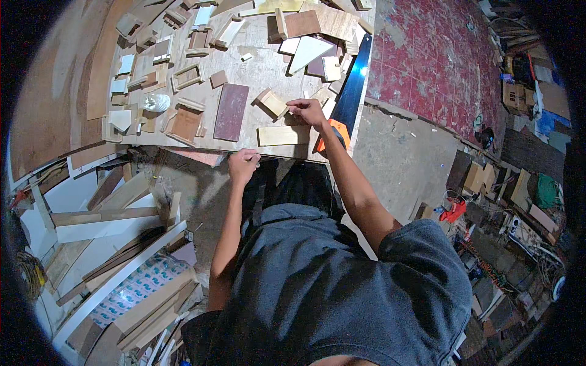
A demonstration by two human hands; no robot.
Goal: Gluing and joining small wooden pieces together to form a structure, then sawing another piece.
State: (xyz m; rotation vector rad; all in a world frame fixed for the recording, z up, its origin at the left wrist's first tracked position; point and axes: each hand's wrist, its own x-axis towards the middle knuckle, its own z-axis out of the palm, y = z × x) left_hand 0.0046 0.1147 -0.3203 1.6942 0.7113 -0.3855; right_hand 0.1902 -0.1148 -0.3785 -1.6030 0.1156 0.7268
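- Small wooden box (pixel 271 102): set at a slant on the table (pixel 259 68), nr the front edge, btwn the red-brown board (pixel 231 112) on the left and the R hand (pixel 306 112) on the right.
- R hand: fingertips drawn narrow, pinch-like, at the box's right corner; contact seems likely, but whether anything is gripped can't be told.
- L hand (pixel 242 166): fingers curled in at the table's front edge; whether anything is held can't be told.
- Light wood strip (pixel 282 136): laid flat just on the near side of the box, partly shaded.
- Handsaw (pixel 352 88): laid on the right side of the table, w/ its orange handle (pixel 343 129) partly covered by the R forearm.
- Handling (judgement): box best kept flat & turned w/ a light pinch; opp. side should be steadied by the L hand so thin joints aren't racked; saw teeth to be kept clear of the R wrist.
- Qty: 1 box at the R hand, 1 light strip, 1 red-brown board that size, 1 saw, 1 small brown square (pixel 218 78), 1 white triangular pc (pixel 309 55), 1 clear plastic item (pixel 156 102), 2 hands. Other small box-like pcs (pixel 187 75), mostly far left: several, too cluttered for an exact count.
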